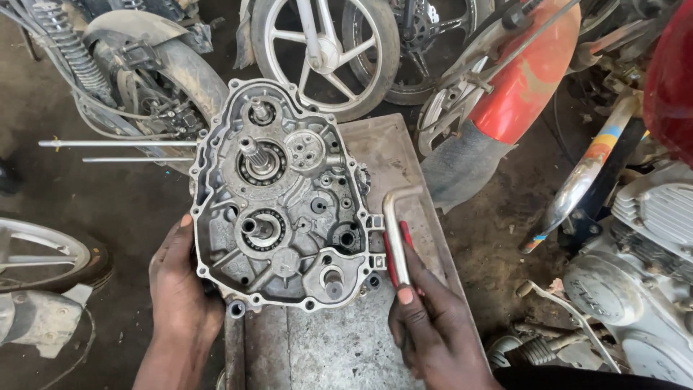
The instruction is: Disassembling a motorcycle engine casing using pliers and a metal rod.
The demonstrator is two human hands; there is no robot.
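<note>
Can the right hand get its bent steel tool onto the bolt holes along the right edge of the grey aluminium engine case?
Probably yes. The right hand holds the tool right beside the case, nothing between; the left hand steadies the opposite side.

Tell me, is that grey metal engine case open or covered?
Open: the grey metal engine case has no cover, so its shafts and round bearings show. The left hand steadies its edge.

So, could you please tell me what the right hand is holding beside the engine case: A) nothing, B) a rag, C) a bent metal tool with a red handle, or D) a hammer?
C: the right hand grips a bent metal tool with a red handle beside the engine case.
</note>
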